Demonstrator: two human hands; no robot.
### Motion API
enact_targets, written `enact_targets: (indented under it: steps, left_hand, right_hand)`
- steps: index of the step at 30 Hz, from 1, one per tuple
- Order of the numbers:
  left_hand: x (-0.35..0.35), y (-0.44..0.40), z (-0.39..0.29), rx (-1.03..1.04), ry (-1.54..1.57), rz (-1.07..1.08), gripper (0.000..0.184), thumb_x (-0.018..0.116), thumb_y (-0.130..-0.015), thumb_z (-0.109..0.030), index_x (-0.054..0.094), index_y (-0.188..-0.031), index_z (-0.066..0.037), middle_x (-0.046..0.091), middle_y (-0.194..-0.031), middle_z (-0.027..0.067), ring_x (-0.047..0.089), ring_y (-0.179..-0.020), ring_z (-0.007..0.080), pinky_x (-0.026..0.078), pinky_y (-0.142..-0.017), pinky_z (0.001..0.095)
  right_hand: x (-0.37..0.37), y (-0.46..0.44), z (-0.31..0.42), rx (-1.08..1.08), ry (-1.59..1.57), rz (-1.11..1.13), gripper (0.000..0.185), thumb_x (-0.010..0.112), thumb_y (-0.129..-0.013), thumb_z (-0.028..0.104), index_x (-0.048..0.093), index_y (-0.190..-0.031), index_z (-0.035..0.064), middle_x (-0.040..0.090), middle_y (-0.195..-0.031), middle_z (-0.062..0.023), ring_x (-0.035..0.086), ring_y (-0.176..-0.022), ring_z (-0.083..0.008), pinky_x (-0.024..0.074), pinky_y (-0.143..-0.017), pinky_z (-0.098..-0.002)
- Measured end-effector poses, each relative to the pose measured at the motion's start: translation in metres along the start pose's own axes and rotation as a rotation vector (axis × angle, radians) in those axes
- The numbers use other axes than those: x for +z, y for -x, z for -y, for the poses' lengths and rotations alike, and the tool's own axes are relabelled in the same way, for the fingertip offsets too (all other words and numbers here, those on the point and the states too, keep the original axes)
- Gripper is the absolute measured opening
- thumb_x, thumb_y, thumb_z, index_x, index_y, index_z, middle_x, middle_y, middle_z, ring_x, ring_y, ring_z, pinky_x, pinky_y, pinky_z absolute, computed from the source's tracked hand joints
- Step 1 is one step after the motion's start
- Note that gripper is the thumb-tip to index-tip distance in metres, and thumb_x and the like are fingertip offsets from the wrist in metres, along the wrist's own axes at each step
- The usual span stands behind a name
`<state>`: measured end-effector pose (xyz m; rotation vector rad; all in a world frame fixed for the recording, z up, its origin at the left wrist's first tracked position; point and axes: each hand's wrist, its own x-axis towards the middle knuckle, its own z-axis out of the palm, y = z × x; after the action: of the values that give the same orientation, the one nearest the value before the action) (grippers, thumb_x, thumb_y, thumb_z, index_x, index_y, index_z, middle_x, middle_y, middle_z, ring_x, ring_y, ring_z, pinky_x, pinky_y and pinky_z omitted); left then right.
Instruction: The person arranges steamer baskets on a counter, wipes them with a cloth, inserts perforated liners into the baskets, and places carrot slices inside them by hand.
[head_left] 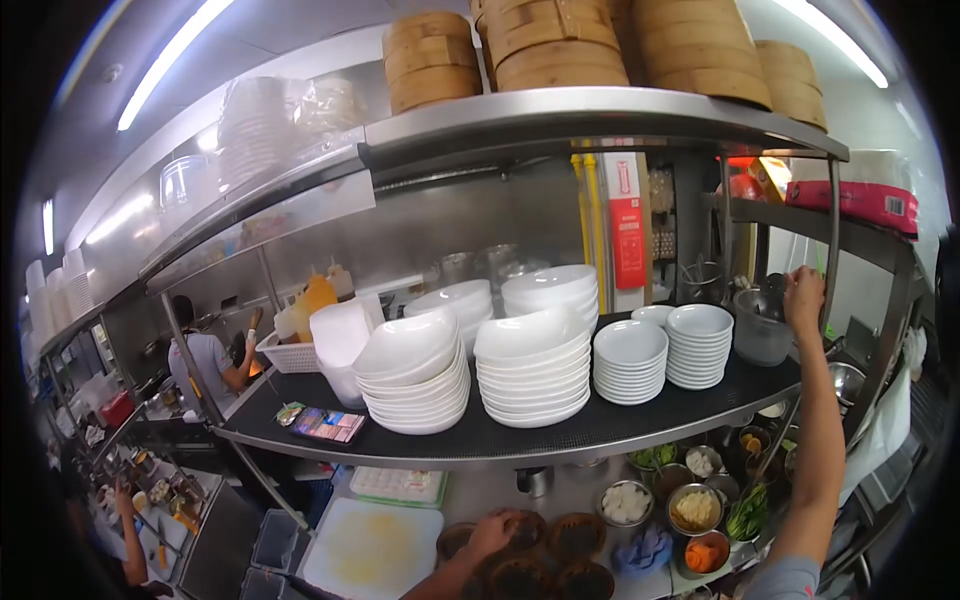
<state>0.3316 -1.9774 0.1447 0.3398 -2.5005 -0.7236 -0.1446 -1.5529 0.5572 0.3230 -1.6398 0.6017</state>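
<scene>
The two hands were well apart. The right hand (803,295) was raised above the shelf (540,438), its fingers curled beside the dark utensils (773,284) at the mouth of one clear container (762,335) (whether it gripped any, I couldn't tell). The left hand (495,530) was low over the tabletop (470,488), fingers bent at one of at least five dark bowls (576,537); its grip was unclear too. On the shelf stood four stacks of large white bowls (533,375), three stacks of smaller white dishes (630,362), and one phone (327,424). One other person (207,365) stood beyond the shelf's left end.
</scene>
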Motion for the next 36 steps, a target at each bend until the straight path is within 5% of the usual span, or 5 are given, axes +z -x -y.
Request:
enact_targets:
  steps: [16,24,26,30,36]
  left_hand:
    - [-0.131,-0.038,-0.291,0.208,1.204,0.224,0.049,0.056,-0.103,-0.017,0.043,-0.147,0.000,0.061,-0.132,0.0215,0.064,-0.115,0.0261,0.052,-0.100,0.0387]
    - [-0.124,-0.031,-0.302,0.097,1.614,0.096,0.029,0.047,-0.107,-0.019,0.055,-0.126,0.001,0.065,-0.122,0.0140,0.069,-0.105,0.0248,0.061,-0.089,0.0447]
    - [-0.129,-0.014,-0.282,-0.022,1.510,0.021,0.028,0.049,-0.106,-0.016,0.055,-0.126,0.002,0.065,-0.121,0.0146,0.069,-0.105,0.0246,0.062,-0.087,0.0447]
    - [-0.141,0.027,-0.247,-0.174,1.383,-0.162,0.024,0.056,-0.102,-0.007,0.059,-0.122,0.004,0.066,-0.118,0.0137,0.069,-0.101,0.0236,0.065,-0.080,0.0435]
    - [-0.124,0.088,-0.170,-0.351,1.421,-0.421,0.031,0.066,-0.094,-0.001,0.060,-0.124,0.001,0.069,-0.112,0.0118,0.068,-0.099,0.0218,0.058,-0.088,0.0391]
  right_hand:
    - [-0.169,0.014,0.180,0.341,-1.075,0.192,0.011,0.068,-0.094,0.010,0.062,-0.095,0.0009,0.066,-0.070,-0.0057,0.059,-0.062,-0.0078,0.0455,-0.057,-0.0251]
    - [-0.246,0.111,0.291,-0.046,-1.113,0.656,0.017,0.075,-0.086,0.007,0.064,-0.098,0.0015,0.069,-0.081,-0.0124,0.069,-0.072,-0.0266,0.0540,-0.067,-0.0326]
    - [-0.258,0.074,0.304,-0.513,-0.872,0.231,0.022,0.077,-0.083,0.007,0.065,-0.100,0.0028,0.069,-0.089,-0.0123,0.067,-0.080,-0.0302,0.0545,-0.071,-0.0363]
    - [-0.282,-0.032,0.333,-0.560,-0.914,-0.152,0.013,0.063,-0.095,0.003,0.065,-0.107,-0.0024,0.071,-0.099,-0.0092,0.064,-0.079,-0.0112,0.0513,-0.072,-0.0241]
    - [-0.266,-0.197,0.416,-0.348,-0.761,-0.434,0.053,0.064,-0.090,0.035,0.044,-0.133,0.0107,0.046,-0.132,-0.0173,0.048,-0.114,-0.0277,0.0407,-0.095,-0.0408]
